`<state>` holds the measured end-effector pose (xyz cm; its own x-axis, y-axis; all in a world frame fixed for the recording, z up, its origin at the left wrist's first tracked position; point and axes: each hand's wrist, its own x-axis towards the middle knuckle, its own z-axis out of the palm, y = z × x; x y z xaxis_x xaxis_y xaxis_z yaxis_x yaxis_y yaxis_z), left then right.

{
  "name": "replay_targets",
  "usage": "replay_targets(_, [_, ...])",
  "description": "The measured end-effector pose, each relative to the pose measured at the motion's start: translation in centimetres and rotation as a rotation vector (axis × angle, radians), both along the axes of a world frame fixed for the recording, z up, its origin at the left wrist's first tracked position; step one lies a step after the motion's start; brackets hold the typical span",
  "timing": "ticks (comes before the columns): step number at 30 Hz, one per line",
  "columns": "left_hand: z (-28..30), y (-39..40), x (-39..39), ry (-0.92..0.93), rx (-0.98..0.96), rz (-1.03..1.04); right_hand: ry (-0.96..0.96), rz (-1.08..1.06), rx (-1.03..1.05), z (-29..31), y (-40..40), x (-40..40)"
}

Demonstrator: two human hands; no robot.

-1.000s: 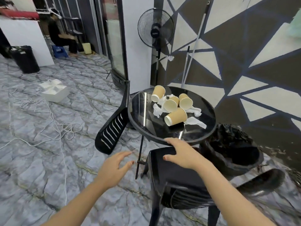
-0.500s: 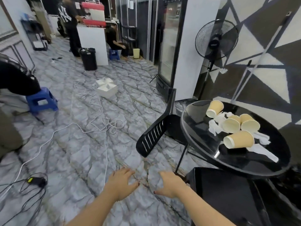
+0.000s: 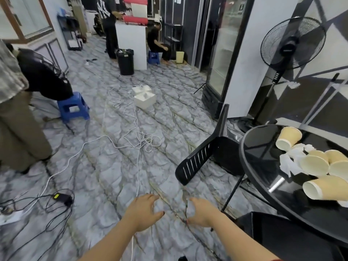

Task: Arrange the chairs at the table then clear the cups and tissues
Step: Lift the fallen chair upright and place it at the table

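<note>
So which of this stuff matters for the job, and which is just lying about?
Job: tipped chair, near chair, table, cups, tissues.
Lying about: fan, cables, blue stool, white box, black bin.

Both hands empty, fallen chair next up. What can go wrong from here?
1. Loose cables trail across the floor beside the tipped chair; feet or chair legs may snag them.
2. Paper cups lie on their sides on the round table; bumping it while lifting the chair may roll them off.

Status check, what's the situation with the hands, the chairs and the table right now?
Left hand and right hand open, empty. Tipped chair on its side beside table. Cups, tissues uncleared. Cables on floor.
</note>
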<state>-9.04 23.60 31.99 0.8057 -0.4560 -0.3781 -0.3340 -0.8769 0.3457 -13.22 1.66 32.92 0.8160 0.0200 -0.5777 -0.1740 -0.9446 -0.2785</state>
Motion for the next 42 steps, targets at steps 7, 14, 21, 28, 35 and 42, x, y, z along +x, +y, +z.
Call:
replay_targets(7, [-0.2, -1.2, 7.8, 0.066, -0.057, 0.093, -0.017, -0.017, 0.146, -1.3, -1.1, 9.2])
replay_targets(14, [0.6, -2.3, 16.3, 0.181, -0.164, 0.190, -0.005, 0.037, 0.211, -1.0, -3.1, 19.2])
replay_targets(21, [0.0, -1.3, 23.5, 0.170, -0.194, 0.228, 0.048, 0.101, 0.210, -0.9, -2.3, 28.3])
replay_targets(28, [-0.6, 2.1, 35.1, 0.147, -0.162, 0.167, 0.114, 0.047, 0.255, -1.7, 1.1, 39.5])
replay_targets(35, [-0.3, 5.4, 47.3, 0.147, -0.161, 0.050, 0.041, -0.091, 0.266, -1.5, 4.1, 48.4])
replay_targets(42, [-1.6, 4.3, 56.8, 0.128, -0.152, -0.033, 0.035, -0.220, 0.253, -2.1, 3.2, 54.3])
